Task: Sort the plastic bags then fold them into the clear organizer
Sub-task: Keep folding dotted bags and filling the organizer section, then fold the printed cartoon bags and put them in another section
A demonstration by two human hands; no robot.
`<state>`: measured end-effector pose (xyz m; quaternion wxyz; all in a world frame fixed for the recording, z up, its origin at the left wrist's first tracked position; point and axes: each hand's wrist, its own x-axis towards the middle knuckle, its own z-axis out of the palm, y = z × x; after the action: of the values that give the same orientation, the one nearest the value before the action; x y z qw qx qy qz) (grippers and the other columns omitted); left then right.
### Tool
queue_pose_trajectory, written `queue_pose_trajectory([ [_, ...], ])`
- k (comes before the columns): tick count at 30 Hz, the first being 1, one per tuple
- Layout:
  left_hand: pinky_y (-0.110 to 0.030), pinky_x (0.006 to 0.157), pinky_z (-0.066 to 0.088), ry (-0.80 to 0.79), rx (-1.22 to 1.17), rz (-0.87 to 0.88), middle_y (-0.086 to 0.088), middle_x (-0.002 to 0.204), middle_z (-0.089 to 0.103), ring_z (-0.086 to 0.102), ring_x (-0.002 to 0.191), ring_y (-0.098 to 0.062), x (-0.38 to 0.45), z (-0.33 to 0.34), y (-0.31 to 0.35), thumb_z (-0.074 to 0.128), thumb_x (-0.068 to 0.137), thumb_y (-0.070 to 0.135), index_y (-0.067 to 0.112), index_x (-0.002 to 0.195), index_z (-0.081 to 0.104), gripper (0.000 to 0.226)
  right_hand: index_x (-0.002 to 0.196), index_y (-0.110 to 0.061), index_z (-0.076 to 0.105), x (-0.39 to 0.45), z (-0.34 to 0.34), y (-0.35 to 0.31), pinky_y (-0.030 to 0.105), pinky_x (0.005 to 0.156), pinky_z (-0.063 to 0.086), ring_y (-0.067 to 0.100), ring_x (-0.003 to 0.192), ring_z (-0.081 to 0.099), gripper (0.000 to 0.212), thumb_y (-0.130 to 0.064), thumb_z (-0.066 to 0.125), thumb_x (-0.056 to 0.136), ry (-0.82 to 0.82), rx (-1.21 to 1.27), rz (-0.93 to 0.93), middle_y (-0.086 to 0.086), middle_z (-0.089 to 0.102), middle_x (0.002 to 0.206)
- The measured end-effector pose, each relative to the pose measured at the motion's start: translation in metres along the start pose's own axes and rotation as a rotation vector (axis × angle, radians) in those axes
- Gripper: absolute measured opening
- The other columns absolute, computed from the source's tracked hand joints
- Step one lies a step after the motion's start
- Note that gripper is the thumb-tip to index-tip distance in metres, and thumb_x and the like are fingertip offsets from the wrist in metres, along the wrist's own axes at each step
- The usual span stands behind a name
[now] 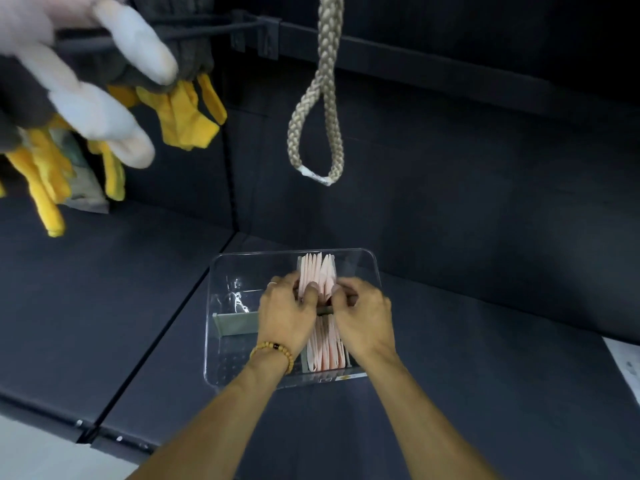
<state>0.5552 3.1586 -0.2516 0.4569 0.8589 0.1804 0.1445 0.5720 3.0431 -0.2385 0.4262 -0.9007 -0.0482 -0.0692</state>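
You have a dark table [485, 393] with a seam running diagonally at lower left. On it, at lower centre, sits the clear organizer [221, 271]; a white sheet [627, 368] lies at the right edge.

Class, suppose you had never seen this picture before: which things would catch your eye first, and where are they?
Low in the middle, the left hand and right hand pinch pale pink folded bags standing in a clear organizer. Above it a braided rope loop hangs, and yellow gloves dangle at upper left.
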Motion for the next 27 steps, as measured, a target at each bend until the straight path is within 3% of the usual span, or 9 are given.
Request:
queue_pose_trajectory([
  [3,-0.027,0.093,0.041,0.024,-0.093,-0.019,-0.011,0.118,0.053,0.056,0.106,-0.026,-0.016,0.001,0.018,0.052,0.093,0.024,0.01,0.127,0.055,0.037,0.104,-0.019,0.07,-0.013,-0.036,0.006,0.025,0.085,0.051,0.009,0.087,0.064,0.018,-0.023,0.056,0.093,0.11,0.086,0.137,-0.013,0.066,0.086],
  [6,-0.027,0.096,0.04,0.043,-0.275,-0.103,-0.005,0.123,0.053,0.053,0.11,-0.018,-0.045,0.002,0.038,0.051,0.095,0.026,0.011,0.128,0.054,0.037,0.099,-0.024,0.068,-0.031,-0.083,0.02,0.031,0.089,0.052,0.012,0.09,0.066,0.013,-0.025,0.056,0.094,0.219,0.201,0.273,-0.014,0.068,0.085],
  [9,-0.022,0.092,0.036,-0.042,-0.497,-0.18,0.005,0.121,0.056,0.053,0.111,-0.013,-0.089,0.016,0.06,0.049,0.096,0.027,0.022,0.121,0.057,0.026,0.092,-0.031,0.064,-0.057,-0.137,0.041,0.038,0.089,0.054,0.012,0.092,0.066,0.012,-0.026,0.054,0.095,0.312,0.263,0.381,-0.01,0.068,0.091],
  [14,-0.045,0.105,0.041,-0.342,-0.617,-0.219,-0.009,0.128,0.057,0.053,0.119,-0.024,-0.175,0.073,0.103,0.048,0.098,0.024,0.022,0.116,0.058,0.02,0.096,-0.025,0.064,-0.118,-0.232,0.1,0.042,0.088,0.053,0.018,0.095,0.066,0.013,-0.025,0.051,0.096,0.489,0.195,0.521,-0.004,0.069,0.094],
  [18,-0.045,0.103,0.043,-0.529,-0.563,-0.165,-0.004,0.123,0.058,0.055,0.114,-0.018,-0.234,0.136,0.135,0.048,0.098,0.02,0.018,0.117,0.06,0.022,0.091,-0.019,0.062,-0.174,-0.305,0.17,0.025,0.064,0.044,0.012,0.073,0.06,0.015,-0.024,0.049,0.096,0.626,0.1,0.679,-0.009,0.062,0.073],
  [20,-0.043,0.101,0.045,-0.609,-0.545,-0.142,-0.004,0.122,0.059,0.057,0.109,-0.016,-0.259,0.171,0.149,0.049,0.097,0.019,0.018,0.116,0.06,0.021,0.081,-0.018,0.06,-0.201,-0.337,0.21,0.025,0.056,0.04,0.018,0.069,0.056,0.02,-0.023,0.046,0.095,0.66,0.041,0.788,-0.005,0.06,0.069],
  [22,-0.032,0.096,0.047,-0.689,-0.492,-0.069,-0.003,0.122,0.059,0.057,0.102,-0.009,-0.282,0.208,0.161,0.049,0.097,0.022,0.019,0.117,0.06,0.022,0.091,-0.015,0.063,-0.226,-0.366,0.251,0.03,0.07,0.045,0.028,0.086,0.059,0.021,-0.024,0.044,0.095,0.656,-0.031,0.89,0.004,0.065,0.089],
  [24,-0.016,0.085,0.044,-0.762,-0.382,0.052,0.001,0.123,0.057,0.055,0.099,0.0,-0.305,0.244,0.172,0.049,0.097,0.027,0.021,0.122,0.057,0.027,0.121,-0.011,0.06,-0.246,-0.39,0.291,0.037,0.092,0.044,0.032,0.111,0.057,0.034,-0.028,0.046,0.096,0.621,-0.108,0.997,0.012,0.062,0.123],
  [27,-0.024,0.095,0.044,-0.889,-0.235,0.296,0.005,0.13,0.049,0.05,0.114,-0.007,-0.333,0.291,0.184,0.052,0.094,0.031,0.023,0.13,0.051,0.036,0.139,-0.011,0.046,-0.265,-0.417,0.34,0.041,0.108,0.036,0.03,0.132,0.041,0.055,-0.035,0.054,0.091,0.524,-0.203,1.019,0.012,0.042,0.147],
])
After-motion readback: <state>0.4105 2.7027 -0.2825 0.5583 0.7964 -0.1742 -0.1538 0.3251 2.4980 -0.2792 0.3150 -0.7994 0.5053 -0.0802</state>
